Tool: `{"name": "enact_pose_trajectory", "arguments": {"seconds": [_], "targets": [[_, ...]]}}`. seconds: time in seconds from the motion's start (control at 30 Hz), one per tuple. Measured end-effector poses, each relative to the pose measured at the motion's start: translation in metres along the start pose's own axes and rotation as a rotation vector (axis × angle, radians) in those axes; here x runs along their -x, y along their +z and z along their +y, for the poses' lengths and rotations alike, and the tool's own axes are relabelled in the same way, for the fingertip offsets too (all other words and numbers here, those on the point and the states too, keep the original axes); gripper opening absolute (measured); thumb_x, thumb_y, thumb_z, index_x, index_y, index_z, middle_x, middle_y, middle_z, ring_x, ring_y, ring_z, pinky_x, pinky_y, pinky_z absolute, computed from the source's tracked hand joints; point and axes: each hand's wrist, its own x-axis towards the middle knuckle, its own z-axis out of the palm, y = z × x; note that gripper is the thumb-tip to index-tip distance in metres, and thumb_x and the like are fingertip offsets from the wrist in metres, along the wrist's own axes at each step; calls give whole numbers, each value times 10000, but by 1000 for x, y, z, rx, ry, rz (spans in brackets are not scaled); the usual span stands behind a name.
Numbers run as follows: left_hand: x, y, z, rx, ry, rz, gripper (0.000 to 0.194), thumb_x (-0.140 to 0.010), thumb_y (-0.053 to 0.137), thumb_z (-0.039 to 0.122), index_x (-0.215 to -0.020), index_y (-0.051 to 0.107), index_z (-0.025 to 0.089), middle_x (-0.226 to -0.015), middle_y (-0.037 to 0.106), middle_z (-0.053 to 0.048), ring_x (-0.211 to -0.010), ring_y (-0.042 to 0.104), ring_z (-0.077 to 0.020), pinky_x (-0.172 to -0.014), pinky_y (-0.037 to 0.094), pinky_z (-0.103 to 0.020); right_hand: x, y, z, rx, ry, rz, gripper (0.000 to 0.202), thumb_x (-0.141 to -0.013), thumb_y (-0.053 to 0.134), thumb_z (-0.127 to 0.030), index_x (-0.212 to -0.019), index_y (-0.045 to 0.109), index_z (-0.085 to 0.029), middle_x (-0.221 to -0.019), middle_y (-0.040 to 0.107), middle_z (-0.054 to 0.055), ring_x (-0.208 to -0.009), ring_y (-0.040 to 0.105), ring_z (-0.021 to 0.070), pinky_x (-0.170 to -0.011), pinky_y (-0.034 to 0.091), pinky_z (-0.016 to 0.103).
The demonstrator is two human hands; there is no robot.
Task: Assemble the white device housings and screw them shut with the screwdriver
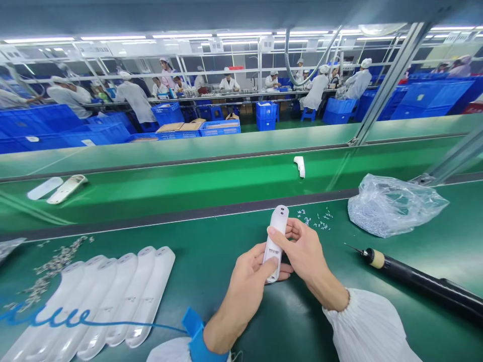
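Note:
Between both hands I hold a long white plastic housing (278, 221), tilted slightly, with two dark holes at its far end and a small rectangular slot lower down. My left hand (251, 274) grips its near end, the thumb pressed on the face. My right hand (302, 249) closes round its middle from the right, thumb on top. A blue wrist strap (196, 334) with a coiled cord circles my left wrist. Tiny white parts (315, 219) lie scattered just beyond my right hand. A black electric screwdriver (422, 279) rests to the right, bit pointing left.
Several white housings (147, 291) lie in a row at left, beside a pile of small metal parts (56, 264). A clear plastic bag (392, 206) sits at right. The green conveyor belt (188, 183) carries a white device (300, 166) and two shell pieces (68, 189). Co-workers sit beyond.

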Motion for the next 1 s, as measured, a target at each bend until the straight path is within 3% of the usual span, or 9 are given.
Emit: {"name": "enact_pose_trajectory", "arguments": {"seconds": [0.13,0.37,0.47,0.57,0.63,0.67,0.77,0.87,1.0], "targets": [[2,-8,3,36,19,-151,422,-934,661,379,-1298,653,167,-1306,665,-147,-1171,651,-292,-1026,507,-432,5,0,-5,-24,11,45,414,-707,820,-511,-922,631,-212,-869,715,68,-718,656,210,-663,536,368],[3,-10,10,68,31,-176,450,-910,683,440,-1269,671,168,-1260,681,-139,-1140,655,-275,-1039,484,-413,7,-1,-10,-42,-26,67,409,-701,834,-499,-934,644,-222,-907,717,65,-741,666,216,-670,549,364],[5,-11,14,136,-64,-170,452,-961,573,507,-1110,722,107,-970,740,-143,-841,704,-208,-820,546,-317,5,-6,-9,-195,-33,-171,374,-766,798,-471,-1012,678,-216,-908,706,50,-816,659,201,-775,541,354],[3,-14,14,132,-146,-181,634,-987,390,628,-880,710,91,-522,590,-49,-438,512,-112,-504,431,-237,6,-7,-8,-388,29,-519,394,-886,686,-460,-1194,673,-216,-706,638,0,-822,646,182,-941,499,381],[1,-15,12,30,-80,-69,519,-954,479,614,-847,651,136,-462,502,16,-388,423,-94,-452,360,-223,8,-3,-6,-457,83,-550,428,-943,599,-478,-1284,643,-224,-683,628,-5,-837,648,185,-999,475,409],[0,-15,10,-72,-5,37,415,-925,569,566,-870,626,159,-507,531,22,-426,456,-102,-472,371,-222,8,-1,-5,-482,109,-511,436,-957,564,-498,-1284,649,-223,-762,669,18,-890,655,196,-1017,469,420],[0,-11,2,-519,240,298,245,-889,671,406,-1038,619,218,-824,695,-22,-698,626,-173,-648,457,-261,6,4,0,-559,183,-374,493,-959,505,-572,-1188,707,-186,-1190,687,102,-1161,610,247,-1076,442,421],[4,-4,-6,-808,332,331,305,-973,524,405,-1224,627,269,-1044,735,-70,-902,684,-262,-766,476,-325,4,7,4,-617,247,-339,530,-947,499,-608,-1154,718,-172,-1303,644,113,-1274,551,258,-1093,440,396],[8,4,-13,-867,316,424,391,-938,545,468,-1200,680,212,-840,744,-125,-714,703,-298,-676,474,-349,5,12,6,-719,280,-290,517,-908,524,-662,-1128,689,-224,-1151,692,72,-1162,619,259,-989,526,402]]}}
